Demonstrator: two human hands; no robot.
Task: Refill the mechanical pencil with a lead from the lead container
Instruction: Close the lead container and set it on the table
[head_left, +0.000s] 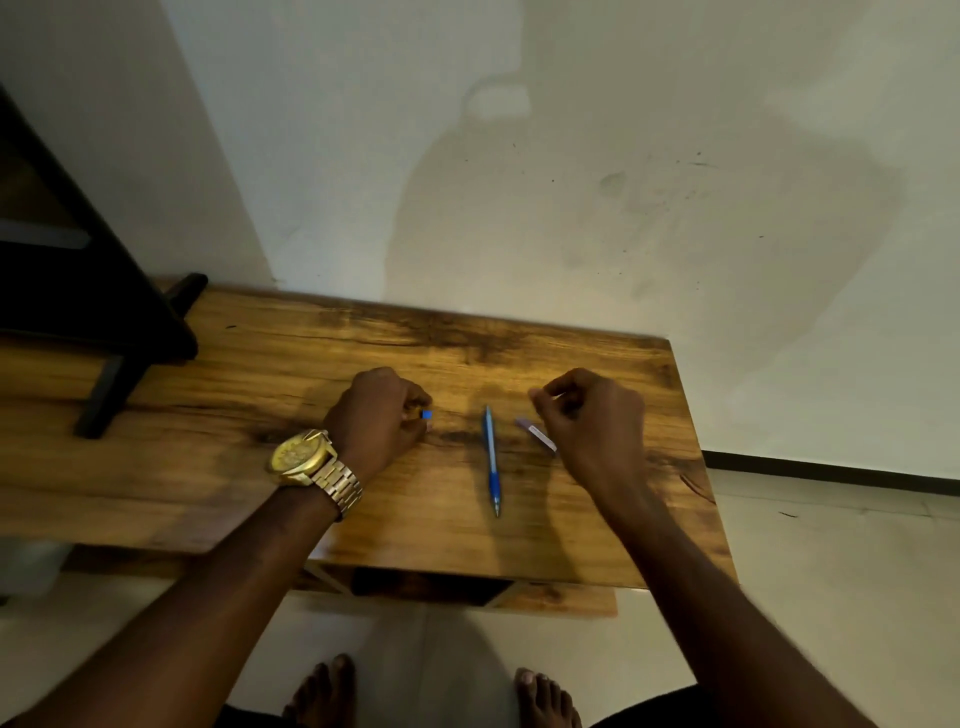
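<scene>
The left hand (376, 415) rests curled on the bench, its grip pressed together on a small bright-blue plastic piece (426, 414) that shows at the fingertips; it looks like the pencil's cap or eraser cover, though it is too small to be sure. A gold metal wristwatch (306, 457) sits on that wrist. The right hand (589, 415) hovers just right of centre with thumb and forefinger drawn close as if pinching something very thin; whether a lead is between them cannot be told.

Between the hands lies the slim blue mechanical pencil (492, 460), lengthwise on the warm brown wooden bench (234, 483), its metal tip towards the near edge and its back end pointing far. Just beside it on the right, partly under the right hand, lies the small pale-purple flat lead container (535, 434), tilted.

The step in hand seems to be getting a lead out and into the pencil's open back end. To do it well, the right hand should hold the lead lightly near its middle, since such a thing snaps easily, and line it up with the barrel before letting it slide in. Lifting the pencil with its back end up would probably help. The blue piece should remain in the left hand's grip so it is not lost.
</scene>
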